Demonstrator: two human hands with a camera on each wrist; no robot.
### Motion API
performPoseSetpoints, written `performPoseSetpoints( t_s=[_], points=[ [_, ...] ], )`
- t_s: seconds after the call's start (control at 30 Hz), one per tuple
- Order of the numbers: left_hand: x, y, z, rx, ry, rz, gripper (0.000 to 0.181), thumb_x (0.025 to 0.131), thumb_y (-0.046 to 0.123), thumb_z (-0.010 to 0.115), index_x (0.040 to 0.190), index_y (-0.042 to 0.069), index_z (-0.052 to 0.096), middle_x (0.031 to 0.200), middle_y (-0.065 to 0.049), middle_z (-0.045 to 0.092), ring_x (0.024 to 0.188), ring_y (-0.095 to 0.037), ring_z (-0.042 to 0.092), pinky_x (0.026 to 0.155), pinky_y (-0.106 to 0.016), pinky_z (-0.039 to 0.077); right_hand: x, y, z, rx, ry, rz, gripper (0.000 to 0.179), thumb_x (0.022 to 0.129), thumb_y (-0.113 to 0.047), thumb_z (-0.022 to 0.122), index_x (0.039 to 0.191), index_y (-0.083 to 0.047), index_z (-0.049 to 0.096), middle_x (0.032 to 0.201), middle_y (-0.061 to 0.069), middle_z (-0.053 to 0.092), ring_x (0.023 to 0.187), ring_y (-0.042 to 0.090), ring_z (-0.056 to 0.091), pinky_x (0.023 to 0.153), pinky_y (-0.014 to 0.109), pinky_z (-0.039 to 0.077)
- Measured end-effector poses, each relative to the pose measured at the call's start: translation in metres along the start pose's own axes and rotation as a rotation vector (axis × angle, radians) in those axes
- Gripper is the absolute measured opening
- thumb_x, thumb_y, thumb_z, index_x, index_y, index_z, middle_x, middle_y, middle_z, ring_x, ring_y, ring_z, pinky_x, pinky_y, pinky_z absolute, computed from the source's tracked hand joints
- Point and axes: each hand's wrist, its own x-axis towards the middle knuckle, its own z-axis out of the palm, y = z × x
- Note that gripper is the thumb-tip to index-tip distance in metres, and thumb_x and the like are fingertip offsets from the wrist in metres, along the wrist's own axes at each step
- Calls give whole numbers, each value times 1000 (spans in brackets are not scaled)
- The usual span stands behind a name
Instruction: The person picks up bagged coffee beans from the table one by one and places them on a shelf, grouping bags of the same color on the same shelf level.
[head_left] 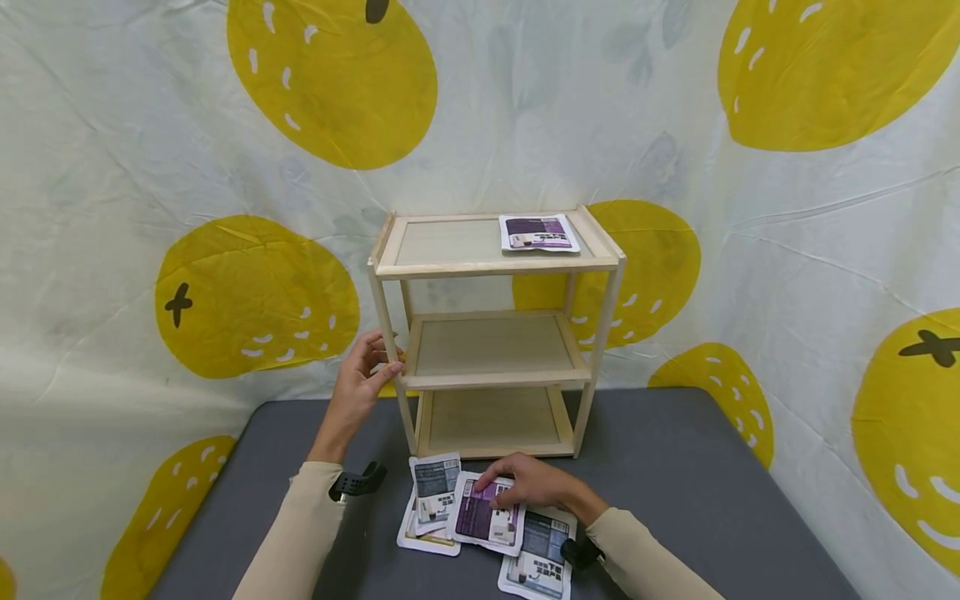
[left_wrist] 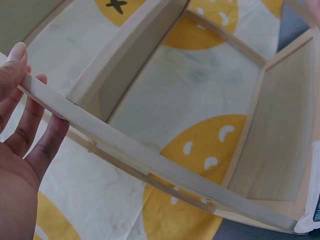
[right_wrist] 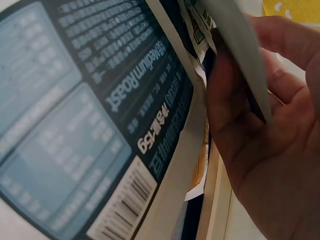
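Observation:
A small three-tier wooden shelf point(head_left: 497, 381) stands on the grey table. My left hand point(head_left: 358, 390) holds its left front post point(left_wrist: 135, 145), thumb on one side and fingers behind. In front of the shelf, my right hand point(head_left: 536, 483) pinches a purple-and-white coffee packet point(head_left: 476, 517) at its upper right part. That packet overlaps its neighbours in the head view. To its left lie a blue-grey coffee packet point(head_left: 437, 492) and a packet with a yellowish label point(head_left: 427, 543). Under my right wrist is another blue-grey packet point(head_left: 538, 554), whose "Medium Roast" label point(right_wrist: 130, 85) fills much of the right wrist view.
A purple-and-white packet point(head_left: 538, 233) lies on the right part of the shelf's top tier. A hanging cloth point(head_left: 487, 100) with big yellow fruit prints surrounds the grey table point(head_left: 697, 492) behind and at the sides.

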Motion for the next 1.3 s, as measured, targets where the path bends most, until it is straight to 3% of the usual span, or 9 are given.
performPoseSetpoints(
  t_s=[0.13, 0.23, 0.3, 0.4, 0.57, 0.8, 0.97, 1.1, 1.3],
  points=[
    [0, 0, 0, 1, -4, -4, 45, 97, 0, 65, 140, 6, 52, 119, -32, 56, 99, -21, 62, 83, -24, 56, 2, 1, 1, -29, 39, -16, 23, 88, -14, 79, 110, -15, 76, 116, -2, 72, 120, 17, 60, 100, 33, 48],
    [0, 0, 0, 2, -2, -8, 46, 97, 0, 65, 140, 7, 52, 119, -33, 56, 100, -21, 62, 83, -24, 56, 1, 1, 0, -27, 59, -34, 31, 89, -13, 78, 119, -14, 72, 124, 0, 69, 126, 20, 56, 106, 42, 43],
    [0, 0, 0, 2, -1, -10, 46, 97, 0, 65, 140, 7, 52, 119, -32, 56, 99, -21, 62, 82, -24, 56, 0, 1, -1, 11, 58, -45, 38, 91, -10, 75, 129, -11, 68, 132, 6, 65, 122, 24, 57, 103, 46, 46],
    [1, 1, 0, 3, -2, -13, 45, 97, 1, 65, 140, 7, 51, 119, -28, 58, 99, -20, 62, 82, -24, 55, -2, 1, -1, 64, 59, -44, 43, 93, -4, 71, 136, -7, 63, 136, 13, 61, 113, 24, 60, 94, 37, 52],
    [2, 0, 0, -2, -5, -14, 45, 98, 1, 65, 140, 7, 51, 118, -22, 60, 100, -19, 62, 82, -25, 55, -4, 2, 1, 138, 77, -11, 36, 92, 0, 69, 128, 0, 65, 124, 17, 62, 98, 19, 60, 77, 24, 53],
    [1, -2, -1, -4, -8, -5, 45, 97, 1, 65, 140, 6, 51, 117, -23, 60, 100, -19, 62, 82, -25, 55, -5, 6, 5, 281, 34, -6, 44, 90, 8, 66, 134, 4, 61, 130, 21, 57, 95, 18, 61, 74, 25, 54],
    [0, -2, -1, -8, -7, -3, 44, 97, 0, 65, 139, 5, 51, 118, -28, 58, 99, -19, 62, 82, -25, 55, -5, 8, 4, 283, -4, -38, 51, 91, 10, 62, 141, -2, 58, 140, 20, 56, 93, 17, 63, 74, 25, 55],
    [0, -2, -1, -12, -5, -3, 44, 97, 0, 65, 139, 5, 51, 118, -33, 56, 99, -21, 62, 82, -25, 56, -6, 9, 2, 275, -2, -8, 47, 94, 7, 59, 139, -6, 62, 136, 16, 59, 89, 16, 65, 72, 26, 55],
    [0, -1, -1, -14, -6, -2, 44, 97, 3, 66, 139, 6, 52, 118, -33, 56, 100, -23, 62, 83, -25, 56, -8, 6, 3, 354, 2, 31, 39, 100, 0, 56, 138, 1, 59, 128, 20, 61, 91, 19, 68, 73, 28, 58]
  ],
)
